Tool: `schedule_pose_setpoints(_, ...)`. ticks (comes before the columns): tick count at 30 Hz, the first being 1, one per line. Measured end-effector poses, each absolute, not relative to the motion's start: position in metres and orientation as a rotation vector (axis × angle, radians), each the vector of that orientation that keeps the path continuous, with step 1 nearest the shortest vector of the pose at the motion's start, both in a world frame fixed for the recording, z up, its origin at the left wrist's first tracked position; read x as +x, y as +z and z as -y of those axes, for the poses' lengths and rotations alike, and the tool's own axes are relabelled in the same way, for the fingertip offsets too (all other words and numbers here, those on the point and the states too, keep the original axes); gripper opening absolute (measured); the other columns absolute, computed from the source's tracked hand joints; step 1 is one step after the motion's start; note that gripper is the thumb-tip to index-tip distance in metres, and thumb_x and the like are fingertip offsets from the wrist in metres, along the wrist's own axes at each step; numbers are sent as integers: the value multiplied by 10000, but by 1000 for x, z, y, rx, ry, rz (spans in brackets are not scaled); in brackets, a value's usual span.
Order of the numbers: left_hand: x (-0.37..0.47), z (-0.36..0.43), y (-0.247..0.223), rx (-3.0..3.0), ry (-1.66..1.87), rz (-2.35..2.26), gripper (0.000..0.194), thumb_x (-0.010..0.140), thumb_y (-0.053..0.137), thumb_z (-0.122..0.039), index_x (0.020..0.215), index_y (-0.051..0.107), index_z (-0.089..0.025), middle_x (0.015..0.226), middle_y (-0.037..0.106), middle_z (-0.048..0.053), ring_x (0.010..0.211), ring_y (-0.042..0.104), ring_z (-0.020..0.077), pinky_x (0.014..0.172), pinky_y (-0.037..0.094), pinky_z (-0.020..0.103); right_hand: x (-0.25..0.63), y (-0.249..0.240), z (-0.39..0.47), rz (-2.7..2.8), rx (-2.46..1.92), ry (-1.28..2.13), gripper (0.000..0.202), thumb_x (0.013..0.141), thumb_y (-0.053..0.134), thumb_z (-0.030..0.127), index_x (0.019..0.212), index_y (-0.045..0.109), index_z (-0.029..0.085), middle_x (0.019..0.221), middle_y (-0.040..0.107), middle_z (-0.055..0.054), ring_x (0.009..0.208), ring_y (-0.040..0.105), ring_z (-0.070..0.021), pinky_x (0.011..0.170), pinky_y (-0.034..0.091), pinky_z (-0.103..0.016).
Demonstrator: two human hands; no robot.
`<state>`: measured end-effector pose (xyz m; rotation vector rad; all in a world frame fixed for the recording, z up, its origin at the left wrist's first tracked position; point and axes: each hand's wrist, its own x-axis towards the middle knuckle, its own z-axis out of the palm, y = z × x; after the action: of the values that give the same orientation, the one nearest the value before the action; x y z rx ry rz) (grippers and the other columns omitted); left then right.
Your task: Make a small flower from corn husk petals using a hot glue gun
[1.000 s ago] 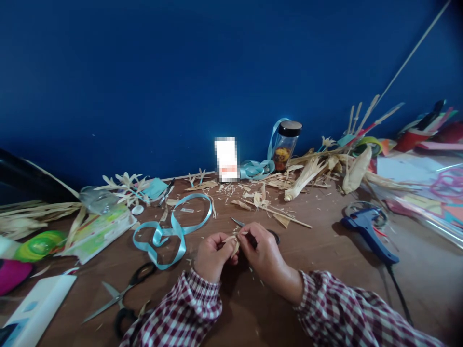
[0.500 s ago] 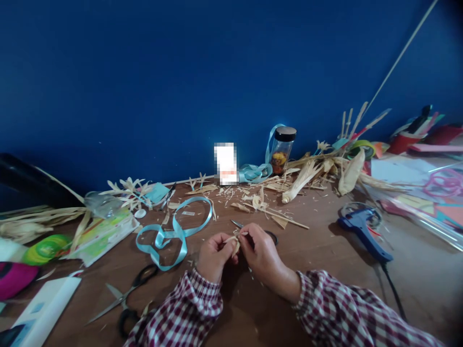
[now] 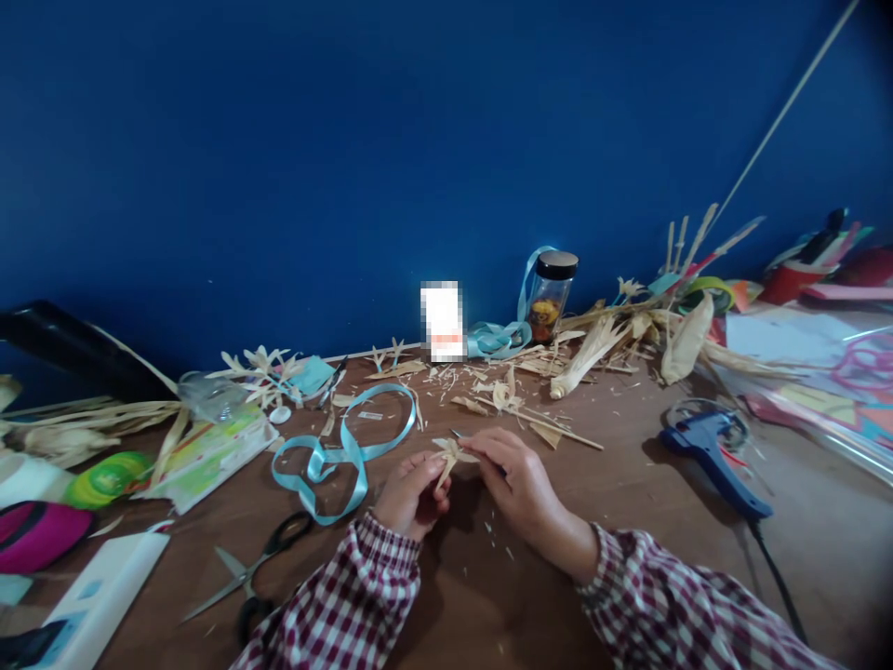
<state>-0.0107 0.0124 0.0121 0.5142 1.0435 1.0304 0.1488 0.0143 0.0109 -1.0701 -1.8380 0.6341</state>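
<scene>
A small pale flower of dried corn husk (image 3: 452, 455), with several pointed petals spread out, is pinched at its base by my left hand (image 3: 406, 498). My right hand (image 3: 525, 484) comes in from the right, its thumb and fingers closed at the tip of one petal. Behind the right fingers a thin metal blade tip (image 3: 456, 433) shows; the rest of that tool is hidden. Left of my hands a light blue ribbon (image 3: 357, 456) lies in loops. Black-handled scissors (image 3: 246, 579) rest spread apart near my left sleeve.
A blue glue gun (image 3: 718, 465) lies to the right, its cord running toward me. Along the blue wall stand a black-lidded jar (image 3: 554, 296), dried husks (image 3: 590, 358) and finished husk flowers (image 3: 261, 372). A white power strip (image 3: 104, 596) sits at the left. Husk scraps litter the brown table (image 3: 516, 605).
My hands have moved slightly apart, and the husk flower now shows with its petals spread. The right hand has shifted from the flower's middle to a petal tip. The view has turned slightly left.
</scene>
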Motion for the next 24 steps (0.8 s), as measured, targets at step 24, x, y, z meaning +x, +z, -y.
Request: schedule_pose_setpoints(24, 0, -3, 1, 651, 1261, -981, 366, 637, 739, -387, 904, 636, -159, 711, 619, -1, 516, 531, 67, 475, 486, 188, 139, 10, -11, 1458, -1289, 999, 171, 804, 560, 306, 802, 642, 156, 693, 671, -28, 603, 587, -148, 546, 462, -229)
